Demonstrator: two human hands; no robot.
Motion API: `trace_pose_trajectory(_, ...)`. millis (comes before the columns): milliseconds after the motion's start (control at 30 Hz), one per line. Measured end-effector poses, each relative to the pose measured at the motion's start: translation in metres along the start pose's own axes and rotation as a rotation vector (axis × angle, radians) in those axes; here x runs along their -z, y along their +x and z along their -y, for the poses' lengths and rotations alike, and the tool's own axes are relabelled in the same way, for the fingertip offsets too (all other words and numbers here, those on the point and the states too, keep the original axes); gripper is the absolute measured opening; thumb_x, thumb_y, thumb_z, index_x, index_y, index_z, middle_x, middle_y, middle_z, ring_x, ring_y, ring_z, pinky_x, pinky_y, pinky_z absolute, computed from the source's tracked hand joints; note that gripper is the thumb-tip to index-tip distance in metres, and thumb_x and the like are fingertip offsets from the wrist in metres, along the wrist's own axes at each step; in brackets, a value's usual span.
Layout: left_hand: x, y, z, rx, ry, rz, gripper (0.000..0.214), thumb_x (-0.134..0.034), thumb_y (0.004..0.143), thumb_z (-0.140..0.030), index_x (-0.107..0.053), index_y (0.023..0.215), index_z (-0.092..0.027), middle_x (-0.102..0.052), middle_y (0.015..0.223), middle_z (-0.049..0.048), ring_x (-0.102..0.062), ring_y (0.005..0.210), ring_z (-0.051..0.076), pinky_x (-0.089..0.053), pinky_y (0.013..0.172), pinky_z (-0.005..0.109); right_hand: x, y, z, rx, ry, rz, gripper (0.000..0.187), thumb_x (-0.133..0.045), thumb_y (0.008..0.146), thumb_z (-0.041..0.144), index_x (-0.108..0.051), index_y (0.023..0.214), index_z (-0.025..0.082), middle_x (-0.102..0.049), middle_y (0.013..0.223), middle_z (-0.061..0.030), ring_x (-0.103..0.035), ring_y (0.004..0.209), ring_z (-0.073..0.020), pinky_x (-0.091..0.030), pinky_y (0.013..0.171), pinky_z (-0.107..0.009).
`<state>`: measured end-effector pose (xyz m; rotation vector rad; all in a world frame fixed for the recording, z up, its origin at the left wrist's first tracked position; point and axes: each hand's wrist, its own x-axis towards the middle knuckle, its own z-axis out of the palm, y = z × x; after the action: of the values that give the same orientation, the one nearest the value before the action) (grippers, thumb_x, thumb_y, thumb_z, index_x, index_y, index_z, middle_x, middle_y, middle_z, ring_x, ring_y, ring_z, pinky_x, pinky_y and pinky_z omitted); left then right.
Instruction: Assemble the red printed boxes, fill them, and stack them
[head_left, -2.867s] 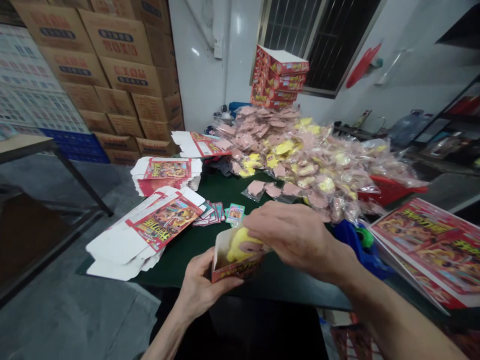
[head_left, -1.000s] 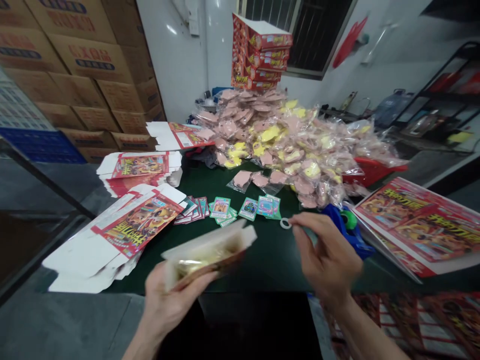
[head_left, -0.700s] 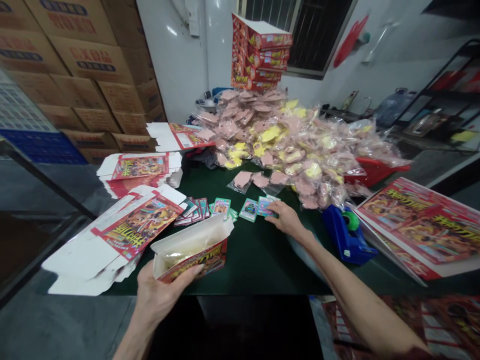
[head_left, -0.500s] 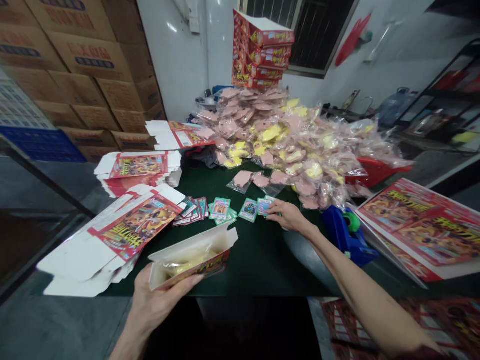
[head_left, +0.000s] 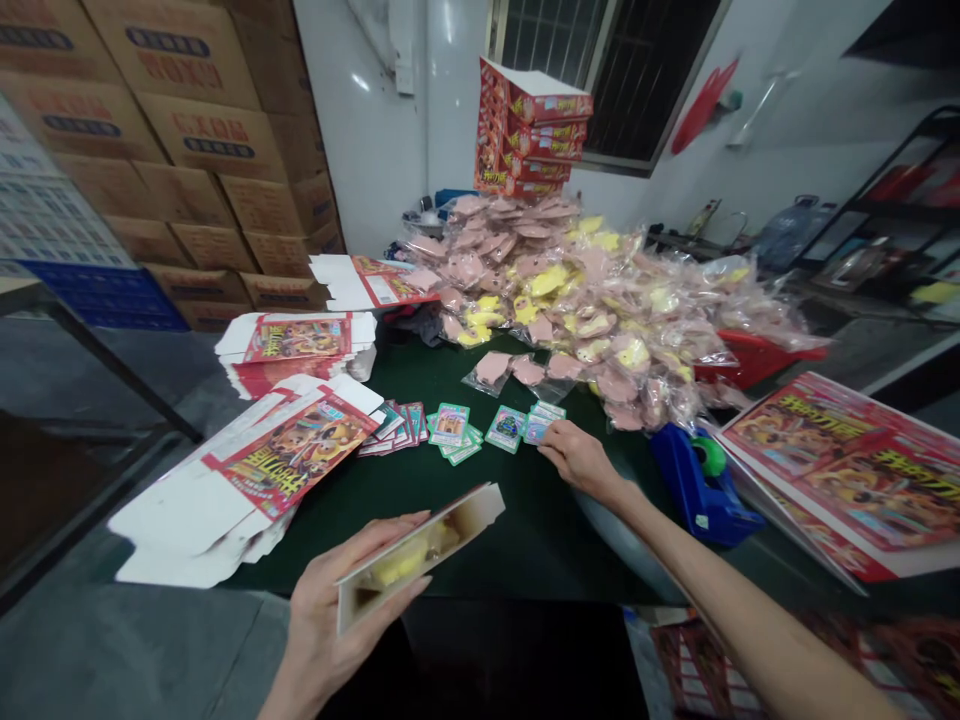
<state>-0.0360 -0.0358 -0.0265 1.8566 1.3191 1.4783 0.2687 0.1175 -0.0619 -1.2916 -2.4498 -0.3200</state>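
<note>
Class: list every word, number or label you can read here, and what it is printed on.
Nothing reads clearly enough to quote.
Flat red cartons: yellow characters, blurred.
Brown cartons: red and blue print, blurred.
Cards: print too small.
Held box: printed side hidden.
Stacked red boxes: characters blurred.

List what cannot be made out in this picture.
Head view, yellow item in the open pale cardboard box: motion-blurred, partly behind the box wall.
Head view, small green-bordered paper cards: print too small.
Head view, right hand: own fingers hide whether it pinches a card.
Head view, left hand holding the box: forearm cut by the bottom edge.
</note>
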Motion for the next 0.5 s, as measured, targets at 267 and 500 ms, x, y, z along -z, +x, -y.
trace_pose_trajectory(267, 0.001, -0.004, 0.008, -0.027, 0.016, 0.042, 0.037, -0.072, 0.072, -0.021, -0.063, 0.107, -0.026, -0.072, 0.105, 0.0023, -0.071, 0.085, 0.019, -0.059, 0.075, 0.024, 0.018, 0.042, 0.018, 0.029, -0.188, -0.138, 0.042, -0.032, 0.092, 0.009, -0.055, 0.125, 0.021, -0.056, 0.082, -0.0091, -0.046, 0.079, -0.02, -0.032, 0.07, -0.032)
trace_pose_trajectory(500, 0.001, -0.004, 0.008, -0.076, 0.057, 0.041, 0.037, -0.072, 0.072, -0.022, -0.062, 0.108, -0.025, -0.073, 0.103, 0.003, -0.071, 0.087, 0.02, -0.058, 0.076, 0.025, 0.006, 0.058, 0.037, 0.311, -0.186, -0.005, 0.044, -0.035, 0.092, 0.009, -0.052, 0.126, 0.032, -0.055, 0.081, -0.0048, -0.043, 0.07, -0.0163, -0.028, 0.067, -0.031)
